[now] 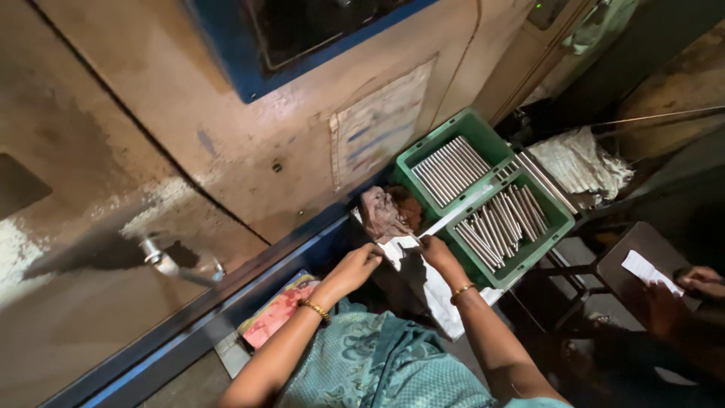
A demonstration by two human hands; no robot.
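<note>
Your right fingers (424, 243) pinch the near corner of the white sheet (438, 291), and your left fingers (371, 251) curl in beside its left edge; in this dim light it's hard to be sure, but they seem to touch the sheet rather than clench it. Keep both pinches right at the edge, thumbs on top, and pull evenly so the sheet stays flat and does not tear where it folds over the ledge.

The sheet lies directly under and between your two hands, its top corner at your fingertips and the rest hanging down toward you, past your right wrist. Just beyond the fingers sits a crumpled pinkish rag (383, 213), almost touching the sheet's far edge, so lift clear of it.

To the right, just beside your right hand (438, 253), are two green crates: the near crate (560, 219) holds loose metal rods, the far crate (423, 147) a neat row of them. Further right, another person's hand (702, 281) rests near a slip of paper (649, 270) on a dark stool.
</note>
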